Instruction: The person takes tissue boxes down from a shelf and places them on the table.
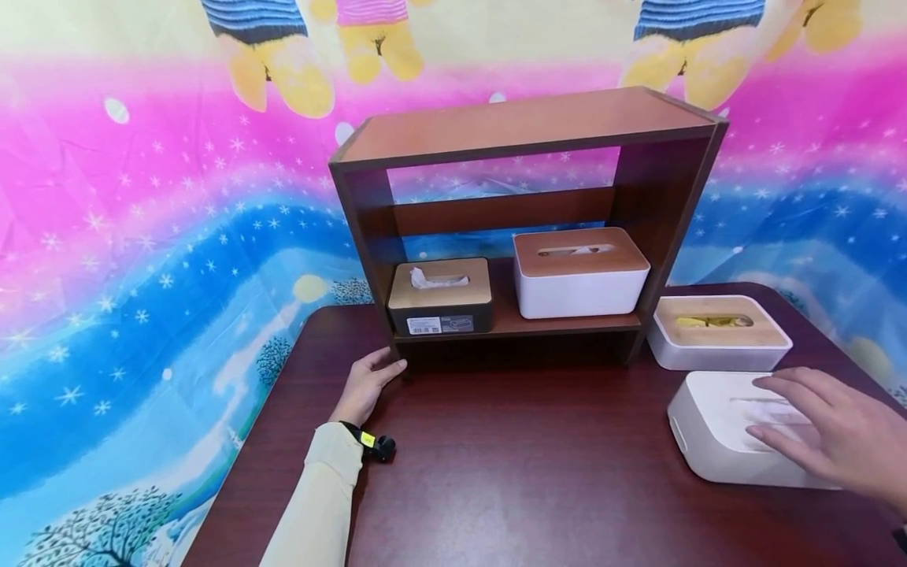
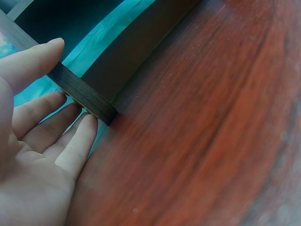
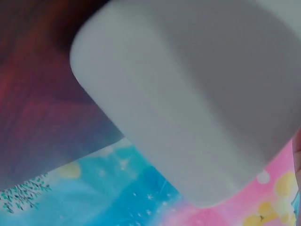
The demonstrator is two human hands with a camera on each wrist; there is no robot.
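My left hand (image 1: pixel 364 383) is at the lower left corner of a brown wooden shelf (image 1: pixel 538 122). In the left wrist view, the thumb lies on one side of the shelf's dark side panel (image 2: pixel 83 92) and the fingers touch the other, pinching it. Over at the right, my right hand (image 1: pixel 832 425) is above a white tissue box (image 1: pixel 716 441), its fingers spread over the top near the slot. In the right wrist view, the box's pale surface (image 3: pixel 155 94) fills the middle, and only a sliver of hand shows at the right edge.
Inside the shelf stand a black tissue box with a wooden lid (image 1: pixel 439 295) and a larger white tissue box with a brown lid (image 1: pixel 581 276). Another white box with a wooden lid (image 1: pixel 719 335) sits right of the shelf on the dark red table (image 1: pixel 531 472). Patterned cloth (image 1: pixel 142 236) hangs behind.
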